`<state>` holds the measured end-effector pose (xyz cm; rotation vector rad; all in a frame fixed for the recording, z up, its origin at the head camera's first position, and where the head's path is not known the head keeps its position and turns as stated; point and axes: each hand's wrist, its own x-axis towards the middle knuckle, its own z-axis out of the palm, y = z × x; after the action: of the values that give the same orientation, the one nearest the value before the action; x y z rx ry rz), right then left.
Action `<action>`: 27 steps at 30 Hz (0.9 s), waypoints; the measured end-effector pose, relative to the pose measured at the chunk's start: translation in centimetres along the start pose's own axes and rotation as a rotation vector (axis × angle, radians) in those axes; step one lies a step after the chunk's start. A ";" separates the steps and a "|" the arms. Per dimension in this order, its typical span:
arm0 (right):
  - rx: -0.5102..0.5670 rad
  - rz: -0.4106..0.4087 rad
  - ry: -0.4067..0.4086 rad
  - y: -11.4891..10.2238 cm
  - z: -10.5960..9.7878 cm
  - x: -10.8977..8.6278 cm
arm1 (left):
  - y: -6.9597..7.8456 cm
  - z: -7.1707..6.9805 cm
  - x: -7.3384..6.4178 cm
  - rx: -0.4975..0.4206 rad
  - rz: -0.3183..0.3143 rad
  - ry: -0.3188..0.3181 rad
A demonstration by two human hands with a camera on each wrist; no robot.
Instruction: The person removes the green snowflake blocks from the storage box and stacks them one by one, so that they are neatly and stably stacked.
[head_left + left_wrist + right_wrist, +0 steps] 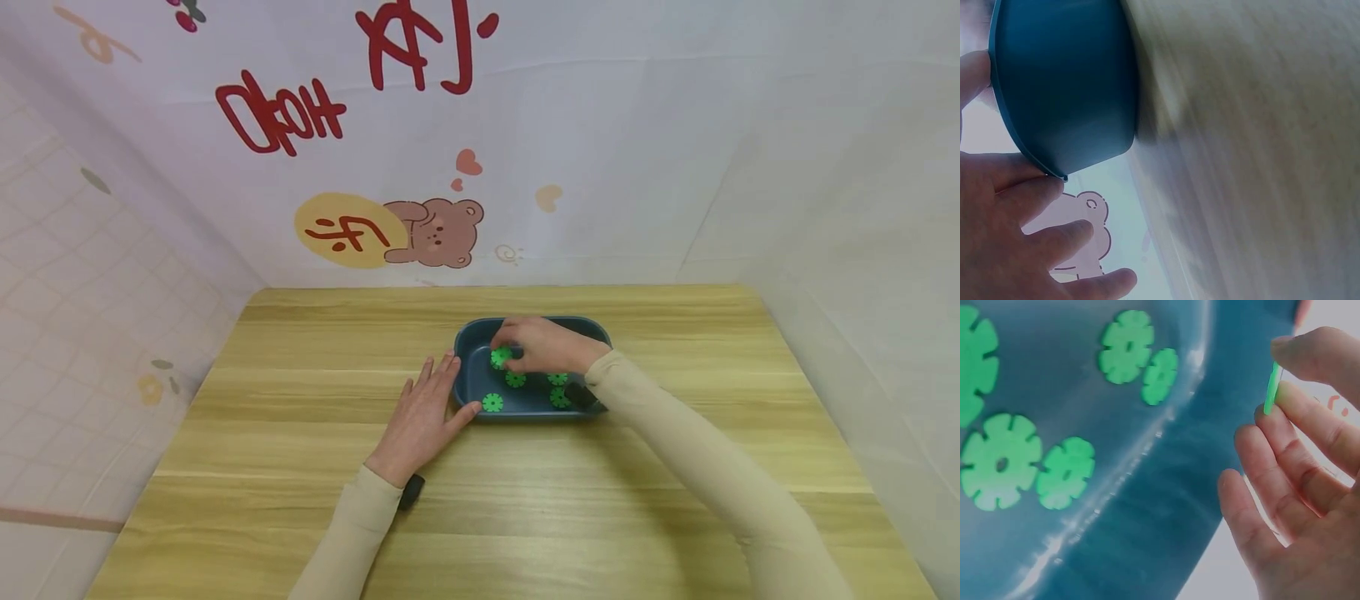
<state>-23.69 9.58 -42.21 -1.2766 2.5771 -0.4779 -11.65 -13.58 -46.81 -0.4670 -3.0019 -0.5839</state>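
A dark blue oblong tray [528,414] with raised walls stands on the wooden table. Inside its left half, my right hand [543,343] pinches a green notched plastic disc [1273,387] between thumb and fingers; the disc appears edge-on in the right wrist view. My left hand [423,421] rests at the tray's left end, fingers extended along the rim and thumb at the front corner. In the left wrist view, those fingertips [1047,187] touch the rim. Several more green discs lie on the tray floor, among them one disc [492,402] near the left thumb.
The wooden table [540,508] reaches to a white printed cloth [600,125] at the back, with more cloth at both sides. A black wrist device [581,396] under the right sleeve hangs over the tray's right front part.
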 end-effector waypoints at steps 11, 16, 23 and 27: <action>0.016 -0.023 0.076 -1.0 -1.8 -1.7 | 0.0 0.2 0.0 -0.002 -0.006 -0.007; 0.040 -0.012 0.106 -1.3 -2.4 -2.9 | -0.1 0.2 0.1 -0.008 -0.008 -0.008; 0.065 -0.022 0.172 -1.3 -2.9 -4.6 | -0.1 0.2 0.1 -0.020 -0.007 0.008; 0.068 -0.029 0.211 -1.4 -3.0 -5.5 | 0.0 0.3 0.1 -0.023 -0.005 0.012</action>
<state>-20.44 13.75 -38.60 -1.3065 2.6871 -0.7357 -11.73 -13.48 -47.10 -0.4562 -2.9885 -0.6202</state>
